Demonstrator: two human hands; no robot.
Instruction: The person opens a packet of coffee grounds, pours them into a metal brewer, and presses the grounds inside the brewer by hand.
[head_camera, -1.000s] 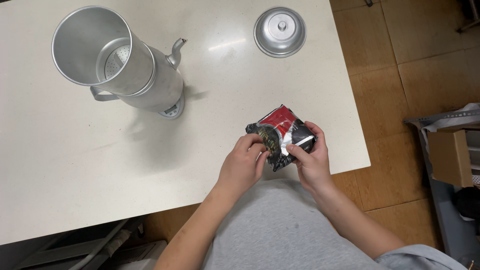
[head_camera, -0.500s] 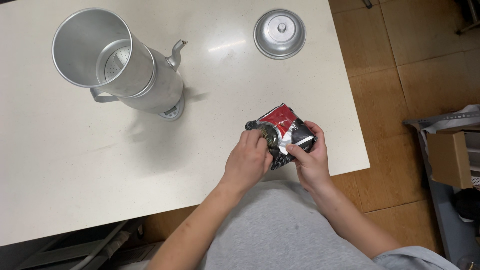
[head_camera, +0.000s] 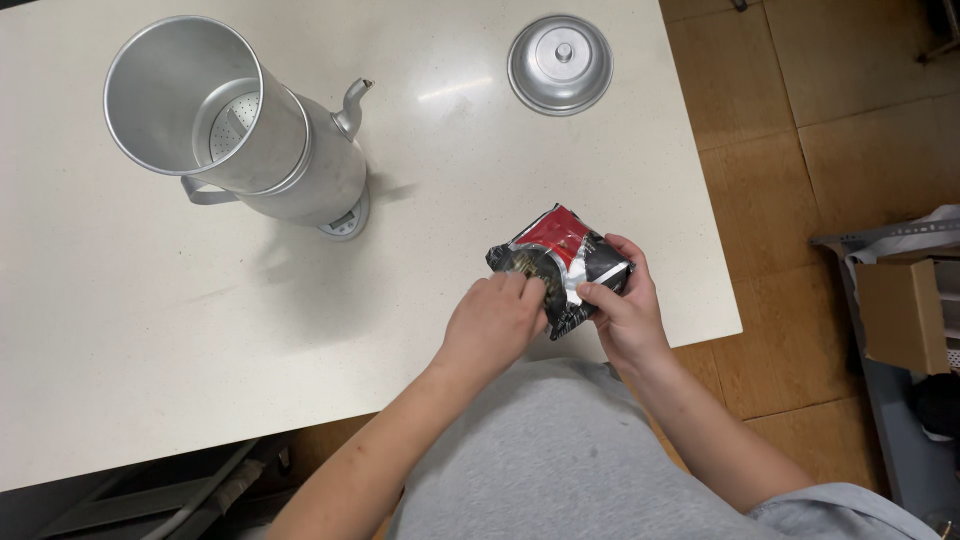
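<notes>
A small red, black and silver foil packet (head_camera: 558, 255) is held just above the near right part of the white table (head_camera: 120, 330). My left hand (head_camera: 495, 322) pinches its near left edge with the fingertips. My right hand (head_camera: 625, 312) grips its right side, thumb on top. A tall aluminium pot (head_camera: 250, 150) with a spout, a side handle and a perforated insert stands open at the far left. Its round metal lid (head_camera: 560, 63) with a knob lies at the far right of the table.
The table's right edge runs beside a wooden floor (head_camera: 800, 150). A cardboard box (head_camera: 905, 312) and a grey shelf frame stand at the far right. My grey shirt fills the bottom of the view.
My left hand has shifted slightly along the packet's near edge. The packet, pot and lid stay where they were.
</notes>
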